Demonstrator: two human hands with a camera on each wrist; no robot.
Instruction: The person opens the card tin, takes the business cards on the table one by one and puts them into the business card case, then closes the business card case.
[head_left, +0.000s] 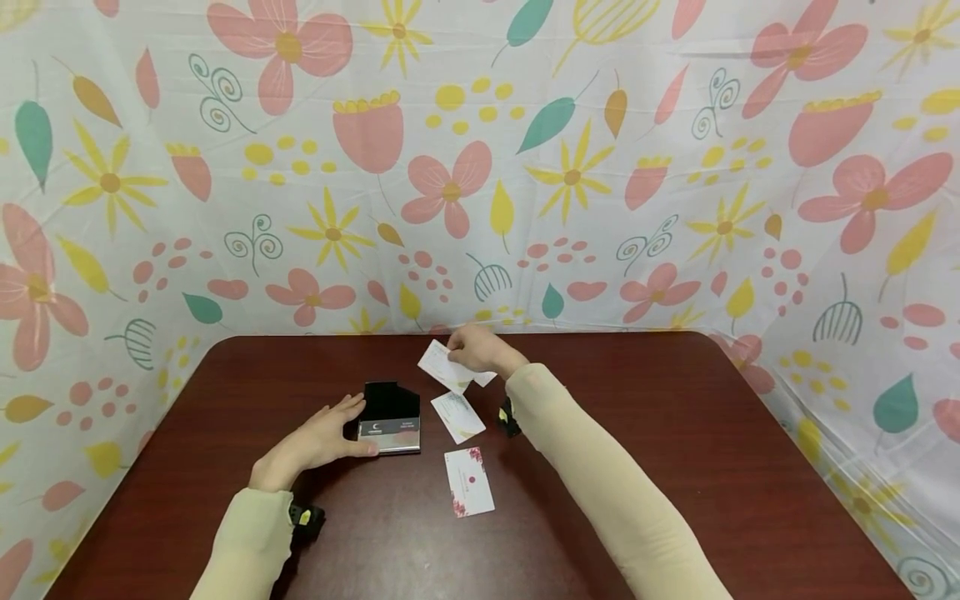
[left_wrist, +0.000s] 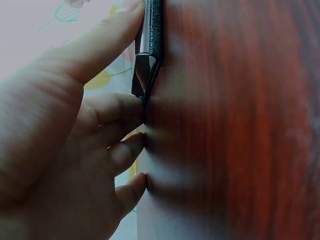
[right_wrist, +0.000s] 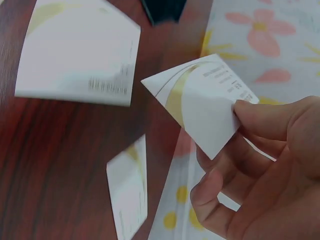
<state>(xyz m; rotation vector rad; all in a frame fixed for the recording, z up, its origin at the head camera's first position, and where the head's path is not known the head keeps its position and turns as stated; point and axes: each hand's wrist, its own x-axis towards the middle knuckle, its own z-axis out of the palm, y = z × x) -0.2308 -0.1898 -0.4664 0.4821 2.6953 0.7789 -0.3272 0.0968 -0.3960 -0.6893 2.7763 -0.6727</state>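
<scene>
My left hand rests at the left side of a business card case, its thumb on the near end and its fingertips beside the raised-back black lid. In the left wrist view its thumb touches the case while the other fingertips meet the tabletop. At the back of the table, my right hand pinches a white business card by one corner, between thumb and fingers. Below it lie another white card and a card with a gold curve.
A white card with red flowers lies on the dark red wooden table, nearer me than the white card right of the case. A flower-printed cloth hangs behind the table's back edge. Dark cameras sit at both wrists.
</scene>
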